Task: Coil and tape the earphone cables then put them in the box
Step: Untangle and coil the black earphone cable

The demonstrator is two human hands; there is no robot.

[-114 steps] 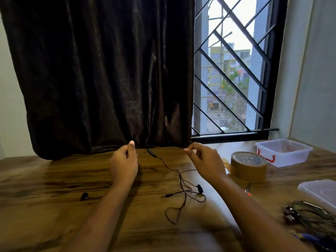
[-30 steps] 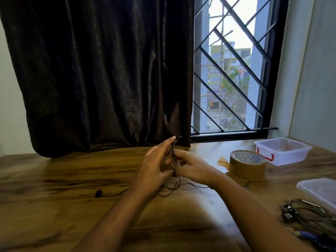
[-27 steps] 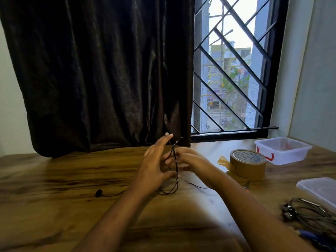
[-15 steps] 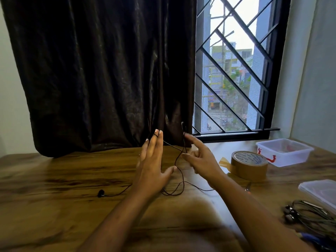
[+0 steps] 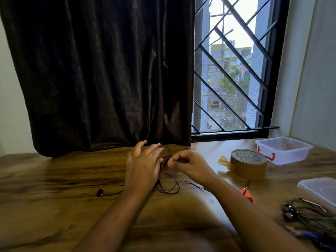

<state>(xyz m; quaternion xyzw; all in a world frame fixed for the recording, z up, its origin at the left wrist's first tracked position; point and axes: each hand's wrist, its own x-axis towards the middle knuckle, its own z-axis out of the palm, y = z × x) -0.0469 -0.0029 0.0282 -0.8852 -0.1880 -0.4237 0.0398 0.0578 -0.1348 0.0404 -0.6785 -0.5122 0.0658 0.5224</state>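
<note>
The right hand (image 5: 189, 164) has swung back beside the left hand (image 5: 143, 166), pinching the black earphone cable (image 5: 159, 182) for another turn over the left's straight, open fingers. Slack still trails mid-desk (image 5: 54, 197), so coiling isn't finished; tape (image 5: 248, 165) and box (image 5: 283, 150) wait far-right.

Your counter (image 5: 54, 179) is varnished wood, dark-grained, with a soft sheen. At twelve o'clock, the dark curtain (image 5: 101, 70) is cloth with a faint gloss. At two o'clock, the tape roll (image 5: 248, 168) is smooth, shiny brown and the box (image 5: 283, 151) translucent plastic. The earphone cable (image 5: 169, 193) looks matt black.
</note>
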